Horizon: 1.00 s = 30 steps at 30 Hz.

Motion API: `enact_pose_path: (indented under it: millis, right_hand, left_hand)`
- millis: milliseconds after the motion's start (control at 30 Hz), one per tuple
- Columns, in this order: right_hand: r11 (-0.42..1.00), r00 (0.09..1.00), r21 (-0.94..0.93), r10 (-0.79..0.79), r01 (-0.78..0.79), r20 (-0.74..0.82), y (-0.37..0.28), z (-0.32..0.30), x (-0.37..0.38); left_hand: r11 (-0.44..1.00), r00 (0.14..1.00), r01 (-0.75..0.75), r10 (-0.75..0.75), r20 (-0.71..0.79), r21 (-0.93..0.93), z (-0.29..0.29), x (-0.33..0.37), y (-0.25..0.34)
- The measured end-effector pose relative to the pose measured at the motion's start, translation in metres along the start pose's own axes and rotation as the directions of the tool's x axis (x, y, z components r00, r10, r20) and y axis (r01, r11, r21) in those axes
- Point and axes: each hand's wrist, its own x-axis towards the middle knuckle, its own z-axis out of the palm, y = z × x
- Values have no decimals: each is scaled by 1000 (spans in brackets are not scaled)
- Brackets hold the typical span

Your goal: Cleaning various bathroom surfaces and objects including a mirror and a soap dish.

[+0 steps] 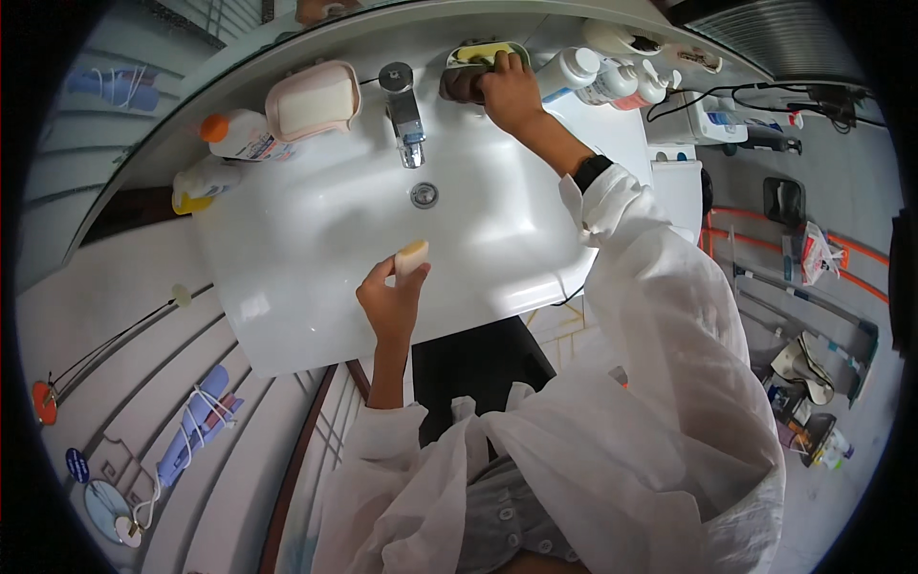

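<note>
The left hand [390, 304] pinches a small, hard, likely slippery soap bar [412, 257] by its end, while the right hand [510, 94] closes on a soft dark sponge [461, 85].

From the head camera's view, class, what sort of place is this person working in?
Most likely a bathroom: a white washbasin with a chrome tap, a pink soap dish and toiletry bottles along its back edge.

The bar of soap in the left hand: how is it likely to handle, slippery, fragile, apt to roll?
The soap bar is pinched at the fingertips of the left hand over the sink, so probably light and stiff. It looks smooth and rounded, likely slippery if wet. Dropped, it would probably slide down the basin rather than break.
</note>
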Motion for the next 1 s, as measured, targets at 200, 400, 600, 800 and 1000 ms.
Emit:
enact_pose_path:
  millis: [200, 400, 600, 800, 1000]
  right_hand:
    - [969, 978, -128, 210, -210, -15, 4, -3, -14]
    - [960, 959, 29, 279, -277, -55, -16, -48, -8]
    - [997, 999, 78, -10, 13, -35, -2, -3, 4]
    - [956, 963, 118, 265, -268, 41, 15, 7, -20]
    - [867, 902, 250, 423, -432, 91, 7, -44, -20]
  left_hand:
    - [1000, 1000, 24, -24, 16, 4, -3, -1, 0]
    - [993, 994, 108, -108, 7, -52, -15, -6, 0]
    - [1000, 1000, 12, -12, 15, 14, -14, -6, -16]
    - [982, 983, 184, -184, 23, -36, -14, -7, -4]
    - [992, 992, 124, -124, 1, 4, -19, -15, -21]
